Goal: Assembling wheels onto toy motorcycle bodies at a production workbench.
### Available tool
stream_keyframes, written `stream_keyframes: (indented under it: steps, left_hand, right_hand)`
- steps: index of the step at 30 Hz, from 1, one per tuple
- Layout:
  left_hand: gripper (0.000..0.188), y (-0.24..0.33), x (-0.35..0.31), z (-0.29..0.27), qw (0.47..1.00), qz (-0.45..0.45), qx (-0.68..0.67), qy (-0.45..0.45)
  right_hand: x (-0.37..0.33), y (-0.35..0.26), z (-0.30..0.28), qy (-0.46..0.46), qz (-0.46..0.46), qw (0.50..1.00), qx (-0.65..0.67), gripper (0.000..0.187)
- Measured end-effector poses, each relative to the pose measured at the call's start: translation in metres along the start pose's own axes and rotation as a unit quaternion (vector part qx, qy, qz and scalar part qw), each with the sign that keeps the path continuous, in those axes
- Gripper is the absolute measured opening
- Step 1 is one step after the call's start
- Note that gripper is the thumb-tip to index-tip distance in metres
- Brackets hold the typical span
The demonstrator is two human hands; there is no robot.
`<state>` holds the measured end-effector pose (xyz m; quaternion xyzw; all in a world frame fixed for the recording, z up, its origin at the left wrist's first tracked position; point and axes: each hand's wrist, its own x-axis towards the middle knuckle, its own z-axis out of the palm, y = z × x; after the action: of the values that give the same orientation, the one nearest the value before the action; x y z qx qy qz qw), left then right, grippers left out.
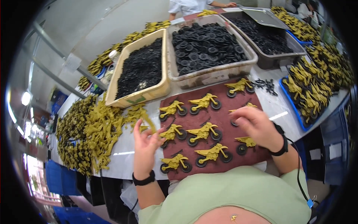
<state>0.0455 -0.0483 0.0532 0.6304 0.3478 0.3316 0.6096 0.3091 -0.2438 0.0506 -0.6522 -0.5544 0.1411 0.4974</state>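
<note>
Several yellow toy motorcycles with black wheels, one of them in the centre (201, 132), lie in rows on a dark red mat (231, 108). My left hand (144, 145) is raised at the mat's left edge with its fingers apart, beside a toy motorcycle (173, 133) in the left column. Over the right column, my right hand (257, 127) has its fingers curled together; whatever they may pinch is too small or hidden to make out. That hand partly covers one motorcycle, and another (244, 145) lies just below it.
Behind the mat stand a cream bin (164, 84) of small black parts, a bin (209, 76) of black wheels and a grey bin (287, 58). Yellow parts (102, 130) are heaped left. A blue tray (292, 108) of motorcycles stands right, near loose black pieces (265, 86). Another person (190, 6) is beyond.
</note>
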Motion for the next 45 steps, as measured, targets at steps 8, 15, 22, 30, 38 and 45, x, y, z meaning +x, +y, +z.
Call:
stream_keyframes:
  steps: [8,15,22,30,38,45]
  left_hand:
    - [0.054,0.01,-0.017,0.13,0.899,-0.166,-0.289,-0.282]
    - [0.055,0.014,-0.006,0.17,0.767,0.512,0.37,-0.11]
    - [0.045,-0.028,-0.007,0.195,0.824,0.34,0.319,-0.321]
    - [0.038,-0.043,-0.021,0.209,0.789,0.253,0.443,-0.342]
    - [0.034,-0.048,-0.026,0.209,0.781,0.31,0.433,-0.327]
    - [0.035,-0.051,-0.028,0.207,0.772,0.309,0.44,-0.339]
  right_hand:
    - [-0.032,-0.016,0.031,0.083,-0.087,0.991,-0.056,0.039]
    - [-0.063,0.013,-0.026,0.195,0.118,0.974,0.012,0.021]
    - [-0.082,0.042,-0.026,0.172,0.219,0.948,0.153,0.024]
    - [-0.104,0.078,-0.034,0.275,0.2,0.937,-0.074,0.042]
    - [-0.111,0.085,-0.033,0.269,0.212,0.935,-0.09,0.036]
    - [-0.113,0.09,-0.029,0.265,0.204,0.936,-0.109,0.031]
